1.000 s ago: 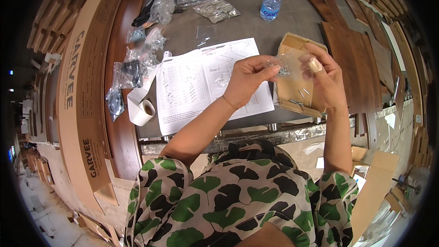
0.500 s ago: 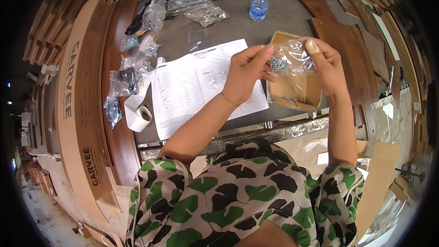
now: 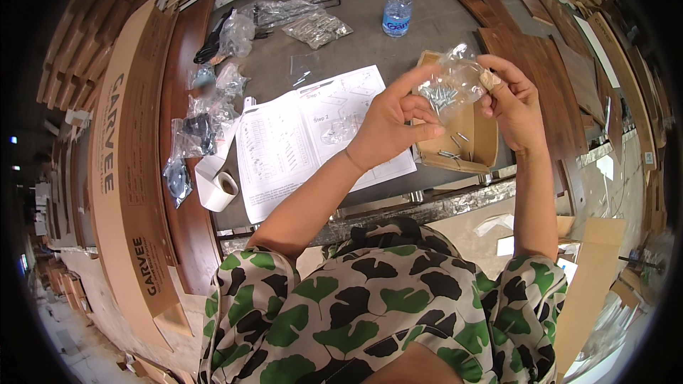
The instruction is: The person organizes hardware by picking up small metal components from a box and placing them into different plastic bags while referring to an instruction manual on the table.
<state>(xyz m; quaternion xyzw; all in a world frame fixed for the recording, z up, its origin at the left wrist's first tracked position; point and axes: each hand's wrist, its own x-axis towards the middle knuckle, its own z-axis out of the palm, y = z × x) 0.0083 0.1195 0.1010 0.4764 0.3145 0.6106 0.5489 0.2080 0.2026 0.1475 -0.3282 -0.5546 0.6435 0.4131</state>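
Clear bag of screws (image 3: 466,84) held up in front of the cardboard box (image 3: 484,131)

The clear bag of screws is held between the two hands, above the near side of the table (image 3: 356,18). Its edge is pinched between the thumb and fingers of the right hand (image 3: 518,103). The left hand (image 3: 391,119) is placed at the bag's other side, with its thumb stretched out apart from the half-curled fingers; whether the plastic is gripped there cannot be told.

The handling of the small hardware is judged to be only partway along. A few loose metal pieces (image 3: 457,148) are already lying in the cardboard box, while a cluster of screws is still contained in the bag. Farther back, a filled bag of metal parts (image 3: 317,28) is left lying on the table, and more bagged parts (image 3: 213,99) are lined up on the left. The instruction sheet (image 3: 281,153) is laid out flat, a small clear packet (image 3: 334,130) resting on it.

The left index finger is blurred, and its contact with the plastic is hard to make out. Whether the bag has been opened cannot be seen. Part of the box is hidden by the bag and the hands, so not all of its contents can be checked. The pale patch at the right thumb cannot be identified.
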